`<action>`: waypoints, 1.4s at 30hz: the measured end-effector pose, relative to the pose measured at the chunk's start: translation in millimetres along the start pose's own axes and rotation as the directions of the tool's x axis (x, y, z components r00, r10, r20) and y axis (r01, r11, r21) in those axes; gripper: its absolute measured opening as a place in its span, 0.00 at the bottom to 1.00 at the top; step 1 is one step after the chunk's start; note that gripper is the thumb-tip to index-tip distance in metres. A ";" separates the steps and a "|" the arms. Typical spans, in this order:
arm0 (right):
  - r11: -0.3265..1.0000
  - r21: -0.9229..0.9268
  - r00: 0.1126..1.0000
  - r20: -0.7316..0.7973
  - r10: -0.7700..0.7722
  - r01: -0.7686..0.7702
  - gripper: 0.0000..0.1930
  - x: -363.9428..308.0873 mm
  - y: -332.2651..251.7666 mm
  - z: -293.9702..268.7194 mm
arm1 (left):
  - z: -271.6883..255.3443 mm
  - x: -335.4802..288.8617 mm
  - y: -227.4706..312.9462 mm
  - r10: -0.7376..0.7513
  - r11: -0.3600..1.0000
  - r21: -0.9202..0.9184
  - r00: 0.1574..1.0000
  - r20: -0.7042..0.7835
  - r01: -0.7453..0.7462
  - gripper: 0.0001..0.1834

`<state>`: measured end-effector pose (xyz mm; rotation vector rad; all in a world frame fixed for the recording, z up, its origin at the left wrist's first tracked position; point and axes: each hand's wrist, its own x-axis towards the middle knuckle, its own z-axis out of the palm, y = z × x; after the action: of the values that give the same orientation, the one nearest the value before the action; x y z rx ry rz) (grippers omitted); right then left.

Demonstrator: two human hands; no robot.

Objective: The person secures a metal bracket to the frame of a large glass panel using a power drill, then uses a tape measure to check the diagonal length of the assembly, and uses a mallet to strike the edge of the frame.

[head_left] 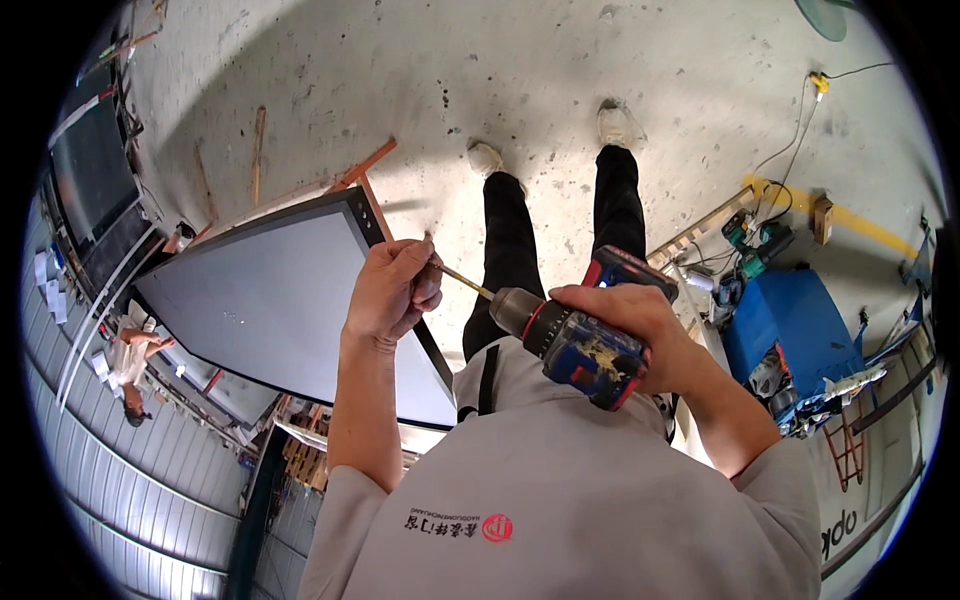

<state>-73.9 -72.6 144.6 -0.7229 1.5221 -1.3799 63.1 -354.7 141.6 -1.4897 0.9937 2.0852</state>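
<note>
In my right hand point(650, 330) is a cordless drill point(590, 350) with a worn blue, black and red body, its fingers wrapped round the grip. From the chuck a long, thin, brass-coloured bit point(466, 281) points up and left. My left hand point(398, 290) is closed, thumb and fingers pinching at the far end of that bit. A small dark tip shows by those fingertips, too small to name. Below and left of my left hand lies a large grey panel point(280, 300) in a dark frame, tilted in view.
Orange-brown supports point(372, 165) stick out beneath the panel. To the right stand a blue box point(790, 325), green power tools point(760, 240) and cables on the floor point(540, 60). My shoes are ahead. Another person point(135, 360) is at the far left, beyond the panel.
</note>
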 end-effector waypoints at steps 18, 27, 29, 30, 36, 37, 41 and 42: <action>0.780 0.573 0.968 0.124 0.220 -0.251 0.40 63.7 83.9 96.3 | -33.0 44.9 -43.4 0.224 0.500 -0.723 0.877 -0.425 -0.478 0.08; 0.692 0.654 0.952 0.209 0.223 -0.305 0.35 83.2 74.5 75.5 | -39.3 46.9 -34.5 0.088 0.452 -0.782 0.894 -0.438 -0.428 0.10; 0.708 0.647 0.959 0.204 0.197 -0.284 0.37 87.8 82.4 74.5 | -22.9 39.7 -23.9 0.014 0.595 -0.680 0.851 -0.525 -0.429 0.11; 0.723 0.640 0.965 0.203 0.167 -0.260 0.39 89.1 87.1 73.9 | -14.3 33.5 -18.1 -0.040 0.722 -0.562 0.788 -0.615 -0.403 0.11; 0.644 0.665 0.926 0.269 0.264 -0.377 0.41 96.1 96.8 64.6 | -136.5 9.1 51.1 0.828 0.545 0.700 0.426 -0.364 -0.462 0.17; 0.617 0.667 0.909 0.300 0.291 -0.418 0.42 96.4 98.6 65.3 | -155.2 16.9 80.3 0.862 0.396 0.878 0.439 -0.254 -0.270 0.20; 0.465 0.758 0.889 0.364 0.279 -0.457 0.39 97.0 109.9 70.0 | -220.9 58.4 124.9 0.642 0.085 0.971 0.758 0.118 -0.223 0.24; 0.460 0.760 0.888 0.368 0.278 -0.459 0.39 99.6 117.1 69.7 | -230.6 62.1 129.4 0.412 0.074 0.989 0.907 0.086 -0.128 0.25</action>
<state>-32.2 -167.2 11.1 0.1101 0.6200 -1.4193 104.9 -616.6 83.0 -0.7180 2.2795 0.7536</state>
